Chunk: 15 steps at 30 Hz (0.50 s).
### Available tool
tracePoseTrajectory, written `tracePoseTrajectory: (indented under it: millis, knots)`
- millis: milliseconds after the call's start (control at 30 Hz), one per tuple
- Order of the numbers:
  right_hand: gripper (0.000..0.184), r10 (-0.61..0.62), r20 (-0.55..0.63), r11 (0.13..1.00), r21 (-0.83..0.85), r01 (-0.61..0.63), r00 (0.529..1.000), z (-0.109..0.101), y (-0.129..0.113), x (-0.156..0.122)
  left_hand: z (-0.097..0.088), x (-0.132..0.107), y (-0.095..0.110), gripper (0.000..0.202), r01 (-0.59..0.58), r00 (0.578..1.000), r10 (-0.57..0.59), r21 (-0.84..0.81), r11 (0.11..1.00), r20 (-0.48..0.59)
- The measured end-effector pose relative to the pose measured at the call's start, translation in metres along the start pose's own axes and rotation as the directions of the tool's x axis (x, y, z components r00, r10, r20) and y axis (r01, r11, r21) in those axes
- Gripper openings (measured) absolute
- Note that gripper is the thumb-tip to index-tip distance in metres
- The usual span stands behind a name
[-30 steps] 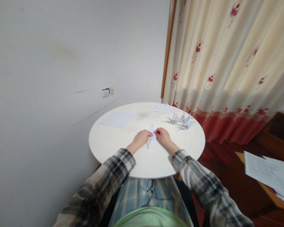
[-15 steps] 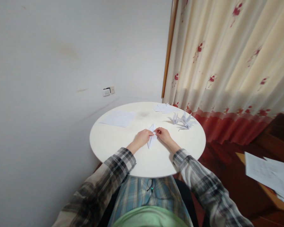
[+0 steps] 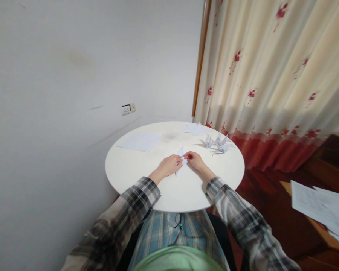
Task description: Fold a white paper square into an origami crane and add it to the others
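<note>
A white sheet of paper [image 3: 179, 152], folded into a narrow pointed shape, lies on the round white table [image 3: 175, 195] in front of me. From the left, my left hand [image 3: 171, 165] covers its middle, fingers closed on the paper. My right hand [image 3: 194, 159] pinches at its right edge with thumb and forefinger. Both sets of fingertips nearly meet over the fold, so the exact grip is partly hidden. Several folded paper cranes [image 3: 220, 143] stand to the right, past my right hand.
Flat white paper [image 3: 141, 142] lies at the table's back left, and smaller paper pieces [image 3: 194, 129] at the back. A wall with a socket [image 3: 125, 110] borders the left; a flowered curtain [image 3: 257, 75] hangs behind. Written sheets [image 3: 319, 203] rest on wooden furniture at right.
My left hand has shifted slightly and its fingers have curled further over the middle of the folded paper. My right hand stays at the right edge. The view has turned a little.
</note>
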State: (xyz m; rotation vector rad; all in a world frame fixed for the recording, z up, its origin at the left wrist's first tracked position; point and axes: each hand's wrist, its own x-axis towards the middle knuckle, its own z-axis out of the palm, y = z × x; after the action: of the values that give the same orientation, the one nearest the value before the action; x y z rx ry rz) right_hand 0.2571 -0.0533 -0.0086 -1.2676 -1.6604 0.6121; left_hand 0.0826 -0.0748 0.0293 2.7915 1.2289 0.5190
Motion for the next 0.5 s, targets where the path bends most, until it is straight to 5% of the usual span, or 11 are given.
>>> tracePoseTrajectory:
  millis: [233, 500]
  knots:
    - [0.018, 0.054, 0.016, 0.992, 0.113, -0.056, 0.998, -0.005, -0.004, -0.001, 0.004, 0.002, -0.002, 0.032, 0.027, 0.999, -0.027, -0.011, 1.0, -0.02]
    - [0.017, 0.059, -0.097, 0.955, -0.285, -0.084, 0.994, -0.009, -0.013, -0.006, 0.007, 0.003, -0.002, 0.03, 0.065, 0.997, -0.066, -0.027, 0.998, -0.026]
